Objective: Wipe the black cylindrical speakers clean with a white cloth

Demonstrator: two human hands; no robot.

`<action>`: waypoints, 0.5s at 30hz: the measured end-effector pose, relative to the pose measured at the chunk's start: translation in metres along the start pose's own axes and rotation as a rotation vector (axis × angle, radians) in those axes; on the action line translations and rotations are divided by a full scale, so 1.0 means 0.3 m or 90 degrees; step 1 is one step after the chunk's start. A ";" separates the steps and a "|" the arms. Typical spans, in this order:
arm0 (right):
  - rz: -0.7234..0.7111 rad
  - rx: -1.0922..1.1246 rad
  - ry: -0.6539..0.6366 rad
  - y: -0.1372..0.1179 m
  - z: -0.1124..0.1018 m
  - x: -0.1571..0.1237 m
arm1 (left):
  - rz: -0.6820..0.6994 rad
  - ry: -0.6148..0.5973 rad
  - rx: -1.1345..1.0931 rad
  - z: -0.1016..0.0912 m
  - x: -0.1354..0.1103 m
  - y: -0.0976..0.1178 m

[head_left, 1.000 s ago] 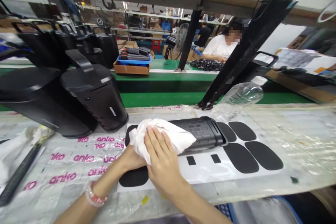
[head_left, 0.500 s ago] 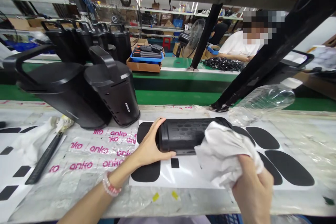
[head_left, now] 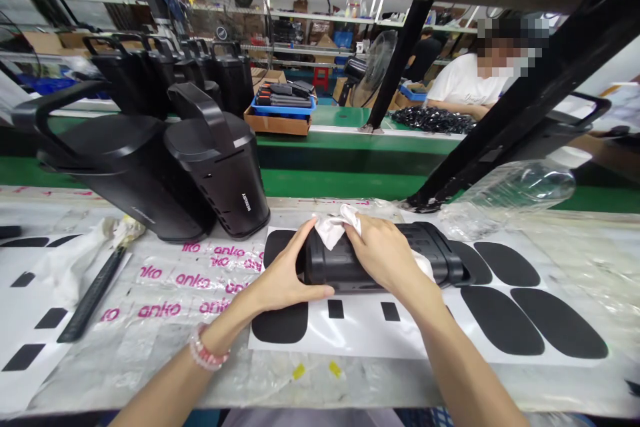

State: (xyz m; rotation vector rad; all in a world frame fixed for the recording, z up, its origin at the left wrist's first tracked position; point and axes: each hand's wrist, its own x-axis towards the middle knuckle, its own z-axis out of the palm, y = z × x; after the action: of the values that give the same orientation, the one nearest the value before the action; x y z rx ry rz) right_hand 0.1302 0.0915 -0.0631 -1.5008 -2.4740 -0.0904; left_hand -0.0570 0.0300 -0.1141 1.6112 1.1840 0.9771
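A black oblong plastic part (head_left: 430, 260) lies on its side on a white sheet with black oval pads (head_left: 510, 307). My left hand (head_left: 283, 277) grips its left end, fingers wrapped round it. My right hand (head_left: 385, 250) presses a white cloth (head_left: 333, 227) flat onto the part's upper left side. Most of the cloth is hidden under that hand.
Two black handled housings (head_left: 215, 160) stand at the left of the bench. A clear plastic bottle (head_left: 520, 190) lies at the right. A black strip (head_left: 93, 293) and a rag lie far left. A person in white sits across the green conveyor (head_left: 340, 180).
My right hand has brought the cloth from the part's right end back over its left top. My left hand still holds the left end.
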 end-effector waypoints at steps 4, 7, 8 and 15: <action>0.019 -0.013 0.021 -0.017 0.000 -0.017 | -0.026 -0.035 0.008 -0.023 -0.053 0.029; -0.011 -0.015 0.124 -0.019 0.026 -0.071 | -0.045 0.023 -0.032 0.005 -0.114 0.023; -0.020 -0.016 0.156 -0.018 0.033 -0.087 | -0.053 0.053 -0.051 0.023 -0.134 0.017; -0.022 -0.011 0.194 -0.018 0.039 -0.103 | -0.103 0.226 -0.253 0.173 -0.189 0.003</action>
State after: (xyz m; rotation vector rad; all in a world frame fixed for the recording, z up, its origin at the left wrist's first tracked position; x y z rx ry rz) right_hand 0.1371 0.0646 -0.0815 -1.3365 -2.2597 -0.3220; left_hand -0.0216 -0.0352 -0.1338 1.0406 1.2355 1.3314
